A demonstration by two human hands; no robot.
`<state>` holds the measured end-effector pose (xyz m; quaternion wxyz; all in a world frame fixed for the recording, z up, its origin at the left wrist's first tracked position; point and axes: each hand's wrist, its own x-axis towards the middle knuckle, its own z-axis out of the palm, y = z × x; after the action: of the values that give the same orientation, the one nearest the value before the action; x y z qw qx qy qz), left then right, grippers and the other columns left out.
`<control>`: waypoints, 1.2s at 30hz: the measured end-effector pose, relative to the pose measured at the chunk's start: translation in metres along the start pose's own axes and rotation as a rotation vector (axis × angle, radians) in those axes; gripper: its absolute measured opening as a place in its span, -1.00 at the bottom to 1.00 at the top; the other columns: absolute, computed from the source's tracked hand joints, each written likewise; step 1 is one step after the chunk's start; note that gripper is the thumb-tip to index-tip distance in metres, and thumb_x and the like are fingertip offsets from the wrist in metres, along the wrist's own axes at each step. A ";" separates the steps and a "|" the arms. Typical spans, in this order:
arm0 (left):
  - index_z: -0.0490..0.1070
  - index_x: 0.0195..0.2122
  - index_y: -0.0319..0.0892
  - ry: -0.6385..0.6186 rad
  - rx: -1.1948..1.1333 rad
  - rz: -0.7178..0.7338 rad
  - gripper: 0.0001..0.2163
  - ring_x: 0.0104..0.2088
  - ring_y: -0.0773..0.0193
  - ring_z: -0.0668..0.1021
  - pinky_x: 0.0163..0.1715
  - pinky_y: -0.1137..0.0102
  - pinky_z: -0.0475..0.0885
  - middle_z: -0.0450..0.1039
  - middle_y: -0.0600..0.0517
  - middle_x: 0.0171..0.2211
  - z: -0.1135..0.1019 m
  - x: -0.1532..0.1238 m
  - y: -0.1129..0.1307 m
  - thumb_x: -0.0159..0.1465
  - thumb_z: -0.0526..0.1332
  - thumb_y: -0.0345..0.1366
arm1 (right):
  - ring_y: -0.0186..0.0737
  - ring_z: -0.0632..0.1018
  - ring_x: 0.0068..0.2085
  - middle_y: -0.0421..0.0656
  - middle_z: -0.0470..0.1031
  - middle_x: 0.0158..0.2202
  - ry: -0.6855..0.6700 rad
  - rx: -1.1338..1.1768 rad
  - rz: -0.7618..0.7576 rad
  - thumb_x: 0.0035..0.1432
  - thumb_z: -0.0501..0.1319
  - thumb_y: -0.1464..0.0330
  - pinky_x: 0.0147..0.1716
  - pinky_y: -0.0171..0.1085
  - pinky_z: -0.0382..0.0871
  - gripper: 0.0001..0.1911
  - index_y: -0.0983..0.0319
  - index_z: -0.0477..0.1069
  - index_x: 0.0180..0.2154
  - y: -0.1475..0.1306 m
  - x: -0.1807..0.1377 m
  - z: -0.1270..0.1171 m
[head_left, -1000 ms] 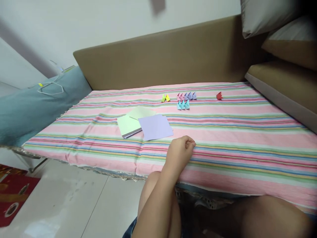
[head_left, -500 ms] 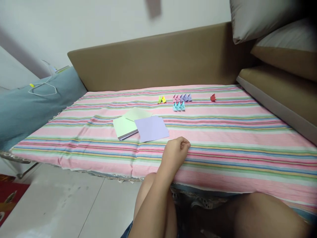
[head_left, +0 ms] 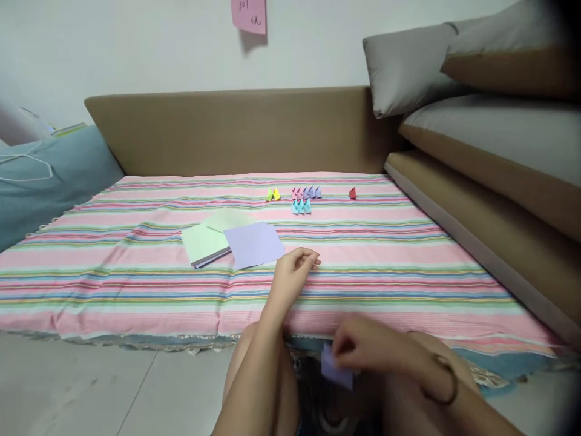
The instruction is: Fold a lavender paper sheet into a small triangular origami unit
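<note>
My right hand (head_left: 363, 345), smeared by motion, pinches a small piece of purple paper (head_left: 336, 368) low over my lap, by the front edge of the bed. On the striped cloth rests my left hand (head_left: 295, 266), its fingers drawn together with nothing visible in them. It lies just right of a purple sheet (head_left: 254, 243), which overlaps a stack of pale green paper (head_left: 204, 243). Farther back stand small folded paper pieces: a yellow pair (head_left: 273, 194), a pink and purple row (head_left: 306, 192), a light blue row (head_left: 301, 206) and a red one (head_left: 353, 193).
The striped cloth (head_left: 385, 254) covers the seat before me. Behind it runs a brown backrest (head_left: 236, 133). Grey and brown cushions (head_left: 494, 145) are piled at the right, and a blue bolster (head_left: 77, 157) lies left. A pink note (head_left: 249, 15) hangs on the wall.
My right hand has come into view from the lower right with the small purple paper. The view has turned to the right; my left hand stays near the purple sheet.
</note>
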<state>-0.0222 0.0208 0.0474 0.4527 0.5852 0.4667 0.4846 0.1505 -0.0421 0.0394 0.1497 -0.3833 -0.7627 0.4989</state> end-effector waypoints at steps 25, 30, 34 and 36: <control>0.33 -0.42 -0.21 0.072 -0.142 0.061 -0.86 -0.50 0.39 0.46 -0.45 0.50 0.36 0.36 0.11 -0.52 0.027 0.006 0.009 0.10 0.28 -0.30 | -0.17 0.55 -0.35 -0.10 0.56 -0.36 0.724 0.591 -0.223 -0.17 0.41 0.17 -0.38 -0.26 0.43 -0.65 0.26 0.50 -0.35 0.008 0.062 -0.053; 0.46 -0.38 -0.23 0.163 -0.028 0.137 -0.90 -0.35 0.31 0.52 -0.32 0.45 0.44 0.47 0.00 -0.38 0.028 0.005 0.014 0.12 0.28 -0.31 | -0.19 0.55 -0.28 -0.12 0.56 -0.29 0.708 0.597 -0.301 -0.03 0.35 0.24 -0.31 -0.26 0.45 -0.73 0.21 0.51 -0.27 0.007 0.056 -0.053; 0.48 -0.34 -0.23 0.182 -0.193 0.058 -0.85 -0.37 0.30 0.55 -0.33 0.43 0.50 0.51 0.00 -0.38 0.034 0.005 0.016 0.11 0.30 -0.26 | -0.22 0.56 -0.37 -0.14 0.55 -0.39 0.748 0.680 -0.260 0.01 0.34 0.24 -0.37 -0.27 0.47 -0.69 0.23 0.44 -0.20 0.008 0.051 -0.055; 0.49 -0.32 -0.24 0.154 -0.264 -0.006 -0.82 -0.37 0.30 0.56 -0.33 0.42 0.51 0.52 0.00 -0.37 0.036 0.006 0.016 0.12 0.29 -0.23 | -0.24 0.56 -0.38 -0.14 0.54 -0.35 0.792 0.697 -0.243 0.01 0.34 0.24 -0.43 -0.30 0.46 -0.68 0.22 0.41 -0.20 0.009 0.051 -0.055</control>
<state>0.0156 0.0219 0.0597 0.4899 0.4803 0.4340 0.5839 0.1543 0.0326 0.0490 0.6006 -0.3788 -0.4759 0.5190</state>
